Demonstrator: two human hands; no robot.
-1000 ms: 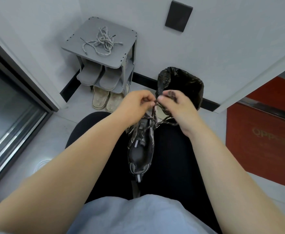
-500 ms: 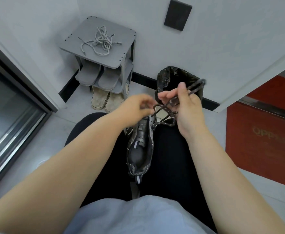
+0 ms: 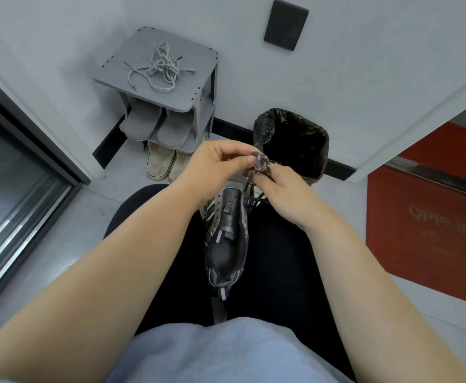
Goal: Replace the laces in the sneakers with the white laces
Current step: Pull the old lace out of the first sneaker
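Pinched lace [image 3: 260, 165] between left hand [image 3: 215, 164] and right hand [image 3: 284, 186]: dark, pale flecks
Sneaker [image 3: 226, 244] beneath them: grey, black, silver stripes
Loose laces [image 3: 160, 69] beyond left hand: white, grey-speckled

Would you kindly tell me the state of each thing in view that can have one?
sneaker: on the lap, heel toward the person, partly unlaced
dark lace: bunched, pinched between both hands
left hand: pinches the dark lace
right hand: grips the dark lace
white laces: loose tangle on the shoe rack
grey slippers: paired on the rack's shelf
trash bin: open, lined in black
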